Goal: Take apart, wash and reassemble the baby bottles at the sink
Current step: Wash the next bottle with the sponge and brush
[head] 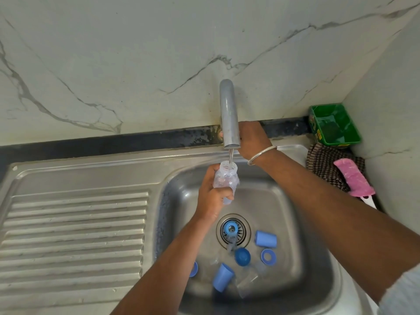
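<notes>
Two hands: both were busy over the sink, one on a bottle and one back at the tap.
Left hand: its fingers were curled round the clear baby bottle, gripping the lower half and holding it upright over the basin.
Bottle: sat right under the faucet spout, open neck up, with a thin stream of water running straight into it.
Right hand: reached behind the spout at the back edge; a bangle was on the wrist. Honestly couldn't tell how its fingers lay or what they held, the spout hid them.
Basin bottom: a blue ring lay on the drain strainer, a second blue ring off to the right, two blue caps on their sides, a blue round piece between them, plus a clear bottle lying down, kinda hard to make out.
Left edge: a bit of another blue part peeked out from behind the left forearm.
Tabletop corner: green tub against the wall, a checked cloth in front of it, and a pink brush lying on the cloth.
</notes>
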{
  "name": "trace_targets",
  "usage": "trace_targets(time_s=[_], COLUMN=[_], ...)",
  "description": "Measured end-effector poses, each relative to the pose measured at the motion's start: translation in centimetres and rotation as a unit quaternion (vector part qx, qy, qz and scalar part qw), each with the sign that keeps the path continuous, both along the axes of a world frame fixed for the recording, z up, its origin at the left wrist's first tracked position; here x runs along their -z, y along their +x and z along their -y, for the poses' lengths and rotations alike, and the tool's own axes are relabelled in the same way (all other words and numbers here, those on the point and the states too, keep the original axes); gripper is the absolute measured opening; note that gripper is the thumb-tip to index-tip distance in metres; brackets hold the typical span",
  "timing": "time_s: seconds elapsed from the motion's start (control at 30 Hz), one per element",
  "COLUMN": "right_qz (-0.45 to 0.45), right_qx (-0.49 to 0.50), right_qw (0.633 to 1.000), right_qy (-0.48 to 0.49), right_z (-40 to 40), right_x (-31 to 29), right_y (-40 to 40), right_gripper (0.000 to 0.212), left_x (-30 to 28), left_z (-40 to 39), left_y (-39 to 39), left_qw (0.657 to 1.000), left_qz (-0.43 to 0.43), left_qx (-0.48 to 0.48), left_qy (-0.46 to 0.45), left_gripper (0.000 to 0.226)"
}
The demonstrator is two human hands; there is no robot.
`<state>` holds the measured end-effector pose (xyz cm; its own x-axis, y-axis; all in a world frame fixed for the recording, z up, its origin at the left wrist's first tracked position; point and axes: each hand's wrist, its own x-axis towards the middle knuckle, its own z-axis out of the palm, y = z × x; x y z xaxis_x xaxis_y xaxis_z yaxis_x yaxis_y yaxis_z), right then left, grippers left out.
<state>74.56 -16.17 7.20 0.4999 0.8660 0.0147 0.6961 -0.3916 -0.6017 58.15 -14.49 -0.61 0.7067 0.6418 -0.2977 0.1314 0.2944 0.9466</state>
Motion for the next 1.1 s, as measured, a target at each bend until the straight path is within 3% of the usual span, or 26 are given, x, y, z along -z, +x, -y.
trace_targets(time_s=[0.13, 0.27, 0.37, 0.47, 0.6, 0.7, 0.83, 0.9, 0.97, 1.03, 1.1], right_qz=[0.028, -0.024, -0.119, -0.246, -0.358, -0.383, -0.464, -0.499, -0.534, -0.558, -0.584], right_qx=[-0.001, 0.019, 0.091, 0.158, 0.097, 0.098, 0.118, 0.126, 0.138, 0.162, 0.222], right_qw=[0.998, 0.998, 0.981, 0.942, 0.911, 0.902, 0.862, 0.845, 0.826, 0.811, 0.780], right_qy=[-0.050, 0.050, 0.121, 0.164, 0.182, 0.176, 0.164, 0.146, 0.115, 0.073, 0.027], right_z=[-0.2, 0.8, 2.3, 5.5, 9.1, 9.5, 8.1, 7.3, 6.6, 6.1, 5.4], right_x=[-0.4, 0.9, 3.2, 5.6, 7.8, 8.6, 9.0, 9.1, 9.0, 8.8, 8.4], right_y=[-0.1, -0.6, -1.8, -4.2, -7.7, -9.1, -9.4, -9.2, -8.9, -8.6, -8.5], right_gripper=[0.025, 0.014, 0.025, 0.031, 0.034, 0.031, 0.036, 0.039, 0.031, 0.022, 0.028], left_x=[-0.3, -0.2, -0.2, 0.0, 0.0, -0.4, -0.8, -0.7, -0.5, 0.0, 0.0], left_z=[0.1, 0.2, 0.3, 0.6, 1.5, 2.2, 2.0, 1.8, 1.5, 1.2, 1.4], left_y=[-0.2, -0.6, -1.0, -1.1, -0.9, -0.7, -1.0, -1.5, -2.3, -2.9, -3.1], left_qw=[1.000, 1.000, 1.000, 1.000, 0.999, 0.997, 0.992, 0.989, 0.989, 0.989, 0.992], left_qz=[0.009, 0.007, 0.010, 0.009, 0.022, 0.041, 0.043, 0.040, 0.002, -0.049, -0.081], left_qx=[0.010, 0.007, 0.008, 0.004, 0.001, 0.005, 0.004, 0.008, -0.015, -0.045, -0.030], left_qy=[0.009, 0.009, 0.006, -0.007, -0.028, -0.062, -0.115, -0.142, -0.144, -0.132, -0.096], left_gripper=[0.054, 0.054, 0.057, 0.058, 0.057, 0.055, 0.061, 0.051, 0.029, 0.026, 0.031])
